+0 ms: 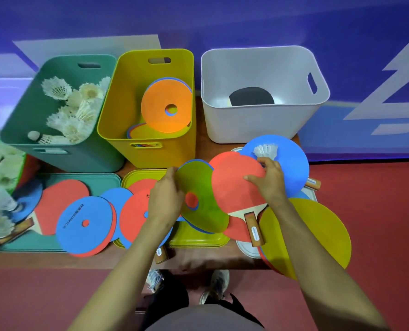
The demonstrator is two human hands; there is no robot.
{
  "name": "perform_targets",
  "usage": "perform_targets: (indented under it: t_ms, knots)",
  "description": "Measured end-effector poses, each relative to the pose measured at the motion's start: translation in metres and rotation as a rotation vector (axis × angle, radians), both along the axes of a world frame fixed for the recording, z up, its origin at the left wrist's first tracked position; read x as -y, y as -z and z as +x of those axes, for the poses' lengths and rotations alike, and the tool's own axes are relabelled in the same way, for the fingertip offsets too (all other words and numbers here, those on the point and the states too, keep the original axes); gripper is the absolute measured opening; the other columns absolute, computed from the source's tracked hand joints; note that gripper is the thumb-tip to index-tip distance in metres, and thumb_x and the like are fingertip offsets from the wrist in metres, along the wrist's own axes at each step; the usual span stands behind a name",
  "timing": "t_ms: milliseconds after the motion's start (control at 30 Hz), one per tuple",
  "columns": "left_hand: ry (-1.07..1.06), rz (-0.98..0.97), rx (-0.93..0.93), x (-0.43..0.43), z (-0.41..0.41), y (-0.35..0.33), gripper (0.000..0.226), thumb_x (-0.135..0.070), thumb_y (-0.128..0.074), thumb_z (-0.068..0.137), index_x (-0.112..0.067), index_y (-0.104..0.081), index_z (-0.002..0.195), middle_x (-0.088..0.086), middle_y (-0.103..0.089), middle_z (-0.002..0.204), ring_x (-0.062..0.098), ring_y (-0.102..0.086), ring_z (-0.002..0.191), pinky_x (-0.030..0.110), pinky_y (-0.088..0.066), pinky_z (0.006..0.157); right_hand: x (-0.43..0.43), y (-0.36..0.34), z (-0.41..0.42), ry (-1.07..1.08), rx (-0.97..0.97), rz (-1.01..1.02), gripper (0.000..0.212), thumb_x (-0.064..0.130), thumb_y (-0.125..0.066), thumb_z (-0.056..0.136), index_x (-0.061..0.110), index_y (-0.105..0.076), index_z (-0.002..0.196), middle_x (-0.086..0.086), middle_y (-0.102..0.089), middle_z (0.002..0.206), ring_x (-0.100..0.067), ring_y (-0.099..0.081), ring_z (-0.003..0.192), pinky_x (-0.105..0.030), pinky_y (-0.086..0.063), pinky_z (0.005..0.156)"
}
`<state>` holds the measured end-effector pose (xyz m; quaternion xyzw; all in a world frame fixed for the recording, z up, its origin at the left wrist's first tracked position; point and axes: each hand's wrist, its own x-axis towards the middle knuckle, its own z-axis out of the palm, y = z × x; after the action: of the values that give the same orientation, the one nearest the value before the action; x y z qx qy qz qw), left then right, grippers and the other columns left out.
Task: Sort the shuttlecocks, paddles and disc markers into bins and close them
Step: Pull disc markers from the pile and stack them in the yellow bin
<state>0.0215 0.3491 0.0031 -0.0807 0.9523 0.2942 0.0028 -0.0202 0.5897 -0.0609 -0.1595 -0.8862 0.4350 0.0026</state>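
Left hand [167,194] pinches a green disc marker [206,209], seemingly for the yellow bin [151,155], while right hand [270,180] grips the red paddle [232,189], likely for the white bin [246,126].

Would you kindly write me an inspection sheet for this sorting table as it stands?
Surface: table, crowded with lids, discs, paddles.
Job's things: green bin holds shuttlecocks; yellow bin holds an orange disc and others; white bin holds a black paddle; all open.
Clutter: nothing seen.
Hands: left hand grips a yellow-green disc; right hand on red paddle, beside a loose shuttlecock; grip unclear.
Cables: nothing seen.
Surroundings: red floor, blue wall.
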Motion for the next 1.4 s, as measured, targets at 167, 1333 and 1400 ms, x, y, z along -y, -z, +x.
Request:
perform_targets:
  t_ms: [167,1333,1400]
  knots:
    - [-0.077,0.113,0.008,0.015,0.001,0.003,0.035,-0.001,-0.044,0.089,-0.008,-0.049,0.123,0.024,-0.064,0.088,0.041,-0.058,0.081,0.035,-0.029,0.057,0.0,-0.003,-0.006,0.108,-0.113,-0.017,0.054,0.014,-0.081,0.068,0.009,-0.058,0.116,-0.012,-0.051,0.115,-0.028,-0.051,0.108,-0.033,-0.04,0.094]
    - [-0.159,0.48,-0.171,0.051,0.012,-0.027,0.023,-0.012,-0.048,0.081,-0.02,-0.057,0.101,-0.011,-0.058,0.082,0.009,-0.05,0.072,0.029,-0.039,0.062,0.091,-0.013,0.008,-0.244,0.008,-0.237,0.03,0.018,-0.068,0.084,0.011,-0.057,0.11,-0.005,-0.067,0.097,-0.018,-0.063,0.086,-0.034,-0.049,0.078]
    - [-0.134,0.489,-0.171,0.059,0.012,-0.027,0.024,-0.009,-0.05,0.088,-0.021,-0.057,0.107,-0.008,-0.062,0.093,0.01,-0.055,0.082,0.031,-0.043,0.07,0.094,-0.018,0.007,-0.175,-0.077,-0.255,0.023,0.013,-0.069,0.082,0.008,-0.06,0.103,-0.001,-0.066,0.084,-0.006,-0.061,0.07,-0.023,-0.049,0.069]
